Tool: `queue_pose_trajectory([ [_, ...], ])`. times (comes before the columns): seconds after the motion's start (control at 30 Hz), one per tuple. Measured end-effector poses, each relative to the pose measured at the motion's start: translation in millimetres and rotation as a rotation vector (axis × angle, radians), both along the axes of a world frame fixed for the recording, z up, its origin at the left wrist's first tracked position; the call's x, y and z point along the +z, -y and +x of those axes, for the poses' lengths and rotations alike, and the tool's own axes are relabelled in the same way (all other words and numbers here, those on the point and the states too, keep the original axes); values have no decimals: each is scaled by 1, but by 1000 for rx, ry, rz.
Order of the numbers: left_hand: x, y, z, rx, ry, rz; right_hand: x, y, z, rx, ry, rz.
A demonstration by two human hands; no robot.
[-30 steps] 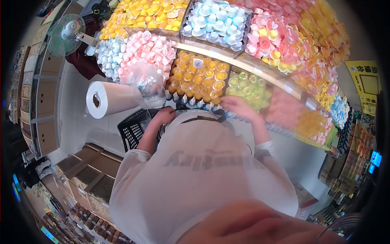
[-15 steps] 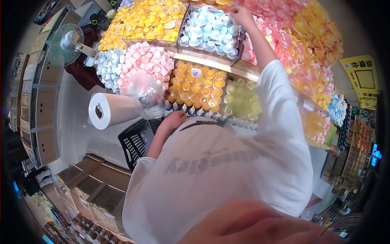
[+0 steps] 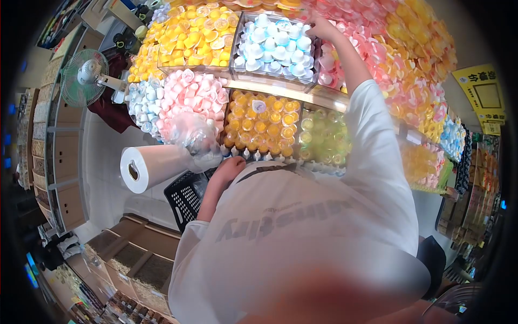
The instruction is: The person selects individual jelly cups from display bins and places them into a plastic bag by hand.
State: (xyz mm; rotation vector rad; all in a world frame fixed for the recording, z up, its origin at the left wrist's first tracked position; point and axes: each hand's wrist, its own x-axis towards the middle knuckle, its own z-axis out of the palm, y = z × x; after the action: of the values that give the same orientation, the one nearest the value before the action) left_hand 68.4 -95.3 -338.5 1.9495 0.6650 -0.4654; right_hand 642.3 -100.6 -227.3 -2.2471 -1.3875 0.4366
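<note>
My right hand [image 3: 322, 27] is stretched out to the far right corner of a clear bin [image 3: 276, 81] full of white-and-blue jelly cups [image 3: 272, 46]. Its fingers are bent together over the corner, beside pink jelly cups [image 3: 330, 67]; what they pinch, if anything, is too small to make out. Close to my body, my left hand [image 3: 232, 167] is closed at the front edge of the display, by a row of small white-and-blue pieces [image 3: 258, 156]. Its fingertips are hidden. Orange jelly cups [image 3: 261, 123] lie just beyond it.
A roll of plastic bags [image 3: 154, 166] juts out left of my left hand. Below it is a black basket [image 3: 186, 201]. Yellow cups [image 3: 199, 35], pink cups [image 3: 194, 97] and green cups [image 3: 324, 135] fill other bins. A fan [image 3: 84, 77] stands at the left.
The view has shifted slightly. My right hand has come down a little at the bin's far right corner, its fingers lower. My left hand stays at the front edge.
</note>
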Motion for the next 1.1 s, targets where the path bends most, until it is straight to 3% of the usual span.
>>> queue_pose_trajectory([
  [0.3, 2, -3, 6, 7, 15, 1, -1, 5, -16, -118, 6, 85],
  [0.47, 8, -4, -4, 50, 21, -10, 30, 26, -54, -232, 16, 150],
  [0.53, 0, -7, -9, 31, -23, 17, 25, 37, -57, -278, -85, 371],
  [0.7, -28, -8, -29, 46, -105, 70, 24, 86, -116, -264, -131, 528],
  [0.77, -52, -8, -42, 76, -126, 92, 34, 107, -152, -344, -394, 570],
  [0.8, -69, -9, -52, 109, -125, 111, 42, 118, -169, -345, -394, 573],
  [0.87, -102, -15, -73, 140, -119, 138, 69, 136, -204, -401, -397, 831],
  [0.93, -135, -18, -99, 102, -265, 152, 113, 156, -245, -340, -216, 1096],
  [0.97, -151, -18, -112, 100, -267, 154, 139, 167, -263, -266, 19, 1208],
  [1.0, -167, -18, -126, 126, -338, 143, 167, 184, -276, -80, 340, 1258],
  [1.1, -262, -20, -181, 124, -402, 115, 228, 195, -333, 371, 476, 1878],
])
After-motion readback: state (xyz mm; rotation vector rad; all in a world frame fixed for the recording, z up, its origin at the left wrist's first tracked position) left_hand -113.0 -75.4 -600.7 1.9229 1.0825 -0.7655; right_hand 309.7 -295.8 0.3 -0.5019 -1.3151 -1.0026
